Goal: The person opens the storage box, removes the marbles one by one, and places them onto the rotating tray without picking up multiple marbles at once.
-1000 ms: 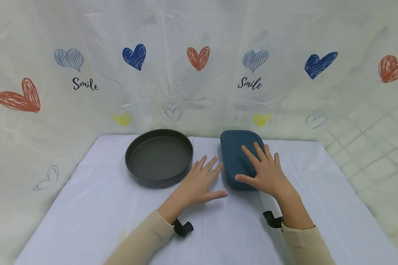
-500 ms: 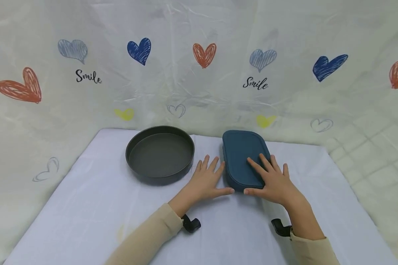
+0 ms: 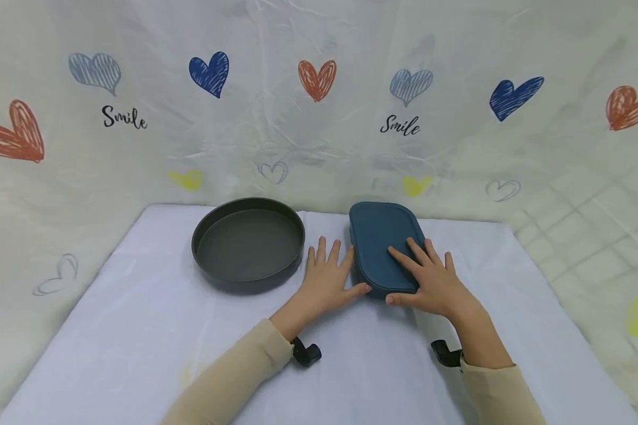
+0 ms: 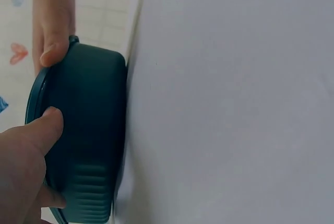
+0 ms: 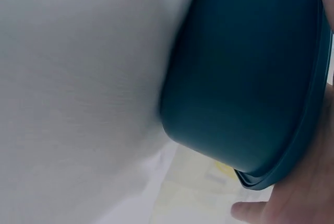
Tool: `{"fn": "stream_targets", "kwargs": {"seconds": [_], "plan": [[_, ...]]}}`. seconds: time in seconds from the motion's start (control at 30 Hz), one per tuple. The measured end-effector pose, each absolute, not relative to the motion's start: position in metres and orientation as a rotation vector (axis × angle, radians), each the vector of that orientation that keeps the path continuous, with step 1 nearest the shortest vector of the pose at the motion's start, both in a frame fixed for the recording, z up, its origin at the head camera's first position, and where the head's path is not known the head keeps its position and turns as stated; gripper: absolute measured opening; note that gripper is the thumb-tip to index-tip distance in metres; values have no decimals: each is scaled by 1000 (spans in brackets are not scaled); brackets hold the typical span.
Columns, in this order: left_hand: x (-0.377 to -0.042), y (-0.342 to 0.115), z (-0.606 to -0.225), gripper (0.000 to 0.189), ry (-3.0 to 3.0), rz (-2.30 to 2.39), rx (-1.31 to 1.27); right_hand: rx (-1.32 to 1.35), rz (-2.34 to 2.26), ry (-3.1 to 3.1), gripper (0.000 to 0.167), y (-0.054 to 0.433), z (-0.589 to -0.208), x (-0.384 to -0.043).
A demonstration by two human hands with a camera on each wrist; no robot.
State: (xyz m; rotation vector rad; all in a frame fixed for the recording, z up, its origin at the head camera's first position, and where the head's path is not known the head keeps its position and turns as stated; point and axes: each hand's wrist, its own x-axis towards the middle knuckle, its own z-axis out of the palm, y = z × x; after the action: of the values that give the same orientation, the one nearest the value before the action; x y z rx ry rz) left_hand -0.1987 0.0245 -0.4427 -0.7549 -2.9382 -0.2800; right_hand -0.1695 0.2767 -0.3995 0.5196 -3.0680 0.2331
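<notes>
A dark blue rectangular box with a fitted lid (image 3: 377, 236) lies on the white cloth, its ribbed end showing in the left wrist view. My left hand (image 3: 326, 280) is spread along the box's left side, index finger at the side and thumb near the front left corner. Over the lid's right part extends my right hand (image 3: 436, 283), fingers apart, thumb at the front edge. From the right wrist, the smooth blue side wall (image 5: 235, 67) fills much of the view. Neither hand curls round the box.
To the left of the box stands a round dark grey pan (image 3: 247, 242) with a raised rim, close to my left fingers. White cloth covers the table (image 3: 122, 319). Behind its far edge hangs a pale curtain (image 3: 266, 136) printed with hearts and the word Smile.
My right hand has drawn back toward me and lower over the lid. The left thumb has come to the box's front corner. The head view has shifted slightly.
</notes>
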Motion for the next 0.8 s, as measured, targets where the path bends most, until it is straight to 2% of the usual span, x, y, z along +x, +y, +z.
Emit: {"fn": "stream_targets", "kwargs": {"seconds": [0.8], "plan": [[-198, 28, -440, 103, -2904, -190, -750, 597, 229, -3057, 97, 270, -403, -170]]}}
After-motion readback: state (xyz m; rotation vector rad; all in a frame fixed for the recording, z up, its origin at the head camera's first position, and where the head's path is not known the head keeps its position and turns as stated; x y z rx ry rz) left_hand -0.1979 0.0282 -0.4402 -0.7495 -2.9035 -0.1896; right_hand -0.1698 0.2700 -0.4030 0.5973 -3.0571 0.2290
